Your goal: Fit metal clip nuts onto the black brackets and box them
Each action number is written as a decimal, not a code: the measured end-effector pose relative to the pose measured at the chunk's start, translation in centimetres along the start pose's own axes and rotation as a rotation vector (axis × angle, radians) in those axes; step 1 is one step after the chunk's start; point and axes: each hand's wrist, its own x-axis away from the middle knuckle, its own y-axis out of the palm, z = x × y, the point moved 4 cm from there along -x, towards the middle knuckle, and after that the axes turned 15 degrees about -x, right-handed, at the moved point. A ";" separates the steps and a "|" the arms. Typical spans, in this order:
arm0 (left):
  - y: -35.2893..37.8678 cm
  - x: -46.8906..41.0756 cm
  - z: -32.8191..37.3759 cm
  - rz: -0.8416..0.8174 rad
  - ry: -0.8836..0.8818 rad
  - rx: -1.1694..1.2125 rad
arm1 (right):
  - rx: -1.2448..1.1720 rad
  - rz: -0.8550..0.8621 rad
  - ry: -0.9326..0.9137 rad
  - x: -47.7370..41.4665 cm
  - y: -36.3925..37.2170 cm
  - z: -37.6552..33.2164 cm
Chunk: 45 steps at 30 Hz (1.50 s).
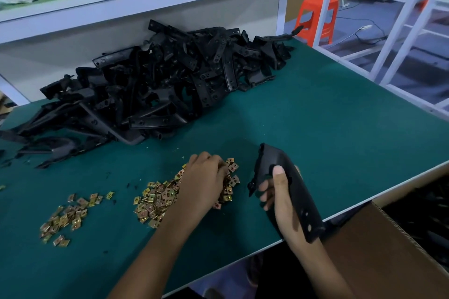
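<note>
We get one wide head view, looking forward and down, close over the green table (315, 116), left hand (206, 177) and right hand (279, 199) low centre, shelf (145, 0) across top.

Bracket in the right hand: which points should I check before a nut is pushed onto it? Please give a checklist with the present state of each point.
1. Bracket gripped by the right hand, thumb across it: ok.
2. Left hand on the nut pile: ok.
3. One nut pinched by the left hand: cannot tell, the fingertips are buried in the pile.
4. Holes near the bracket's lower end in view: ok.
5. Box open at the lower right: ok.
6. More brackets waiting in the heap behind: ok.
</note>
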 end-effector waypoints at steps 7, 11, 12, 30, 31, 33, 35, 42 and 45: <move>0.5 0.4 -0.3 -0.097 0.003 -0.032 | 0.050 -0.124 0.081 -0.1 0.4 -0.2; -0.1 0.1 0.0 -0.080 -0.033 0.088 | 0.046 -0.109 0.089 0.7 1.1 -0.1; -0.4 0.2 -0.1 -0.061 -0.044 0.136 | 0.042 -0.103 0.085 0.8 1.2 -0.1; -1.2 4.8 -3.1 -0.098 -0.265 0.902 | 0.082 -0.155 0.087 1.4 0.7 -0.5; -1.2 4.8 -3.3 -0.093 -0.289 0.915 | 0.083 -0.158 0.092 1.5 0.7 -0.5; -1.3 4.9 -3.7 -0.071 -0.312 0.930 | 0.079 -0.154 0.091 1.6 0.7 -0.7; -1.6 4.9 -3.8 -0.046 -0.290 0.904 | 0.078 -0.158 0.088 1.6 0.7 -0.7; -2.6 4.8 -4.7 0.008 -0.276 0.802 | 0.099 -0.155 0.099 1.5 0.7 -0.3; -2.7 5.0 -4.0 -0.047 -0.299 0.932 | 0.108 -0.161 0.099 1.6 0.8 -0.3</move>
